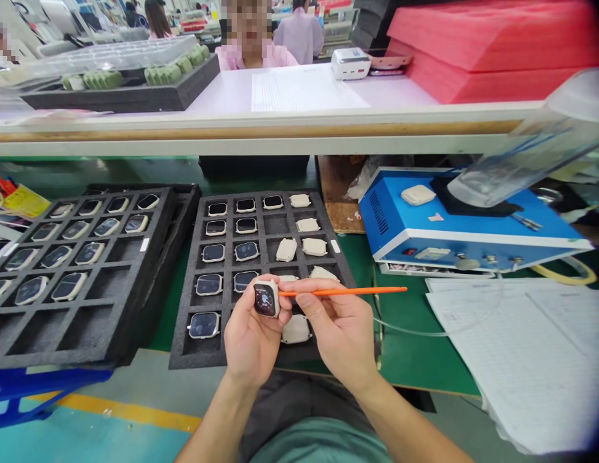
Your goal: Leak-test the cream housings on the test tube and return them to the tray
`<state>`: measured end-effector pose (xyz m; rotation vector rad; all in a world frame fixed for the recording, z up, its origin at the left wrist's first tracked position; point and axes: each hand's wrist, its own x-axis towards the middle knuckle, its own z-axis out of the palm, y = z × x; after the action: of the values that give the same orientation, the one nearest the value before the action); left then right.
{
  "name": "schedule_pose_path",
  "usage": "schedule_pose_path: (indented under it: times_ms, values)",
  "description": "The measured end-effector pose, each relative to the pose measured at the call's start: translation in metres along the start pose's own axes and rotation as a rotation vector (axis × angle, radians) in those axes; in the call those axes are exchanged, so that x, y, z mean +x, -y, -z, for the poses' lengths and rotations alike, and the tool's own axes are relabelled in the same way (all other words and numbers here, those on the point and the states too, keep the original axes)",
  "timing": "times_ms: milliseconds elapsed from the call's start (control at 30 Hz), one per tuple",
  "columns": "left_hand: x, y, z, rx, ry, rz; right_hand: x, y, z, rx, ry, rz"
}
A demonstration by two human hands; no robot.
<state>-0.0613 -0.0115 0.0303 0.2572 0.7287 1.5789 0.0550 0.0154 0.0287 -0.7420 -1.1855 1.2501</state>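
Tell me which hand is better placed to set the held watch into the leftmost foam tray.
Likely the left hand: it holds the watch and is nearer the leftmost foam tray. The right hand holds the orange stick and sits farther from that tray.

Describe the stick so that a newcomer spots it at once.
Start at the central black foam tray. Over its right side, the right hand holds a thin stick, one end at the watch in the left hand. Its bright orange sets it apart from the pale pieces nearby.
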Motion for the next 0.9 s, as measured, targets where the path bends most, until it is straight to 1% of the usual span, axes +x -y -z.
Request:
schedule_pose_path:
  times_ms: [167,333,367,433,467,500,533,567,633,667,700,733,767,800,833,900]
  values:
    - [0.001,0.000,-0.002,0.065,0.016,-0.004,0.000,-0.002,0.004,-0.011,-0.024,-0.019]
    - [0.003,-0.001,-0.007,0.118,-0.025,-0.097,0.003,-0.007,0.002,0.050,0.040,-0.067]
    - [0.003,-0.001,-0.008,0.133,-0.024,-0.102,0.003,-0.006,0.001,0.071,0.035,-0.077]
    - [0.002,-0.002,-0.012,0.169,-0.003,-0.096,-0.001,-0.002,0.007,0.114,-0.026,-0.063]
    - [0.001,-0.003,-0.014,0.185,0.009,-0.093,-0.003,0.003,0.016,0.125,-0.076,-0.041]
    - [-0.001,-0.003,-0.017,0.197,0.021,-0.093,-0.005,0.008,0.031,0.115,-0.135,-0.012]
    - [-0.001,-0.003,-0.020,0.204,0.034,-0.093,-0.006,0.013,0.051,0.079,-0.202,0.022]
    - [-0.002,-0.003,-0.022,0.209,0.044,-0.098,-0.009,0.019,0.076,0.013,-0.283,0.053]
    - [0.001,-0.003,-0.026,0.227,0.056,-0.118,-0.014,0.030,0.136,-0.224,-0.484,0.070]
    - [0.003,-0.003,-0.027,0.259,0.038,-0.160,-0.017,0.034,0.168,-0.379,-0.604,0.037]
    - [0.005,-0.003,-0.027,0.304,0.024,-0.195,-0.020,0.037,0.198,-0.553,-0.694,-0.038]
    - [0.006,-0.003,-0.026,0.358,0.000,-0.219,-0.022,0.038,0.224,-0.710,-0.732,-0.139]
    - [0.006,-0.003,-0.025,0.424,-0.026,-0.234,-0.022,0.038,0.245,-0.783,-0.752,-0.199]
    - [0.004,-0.003,-0.025,0.495,-0.051,-0.236,-0.021,0.036,0.261,-0.828,-0.754,-0.240]
    - [0.003,-0.003,-0.026,0.569,-0.067,-0.229,-0.018,0.033,0.273,-0.850,-0.756,-0.260]
    - [0.006,-0.002,-0.036,0.714,-0.067,-0.230,-0.009,0.025,0.284,-0.867,-0.764,-0.252]
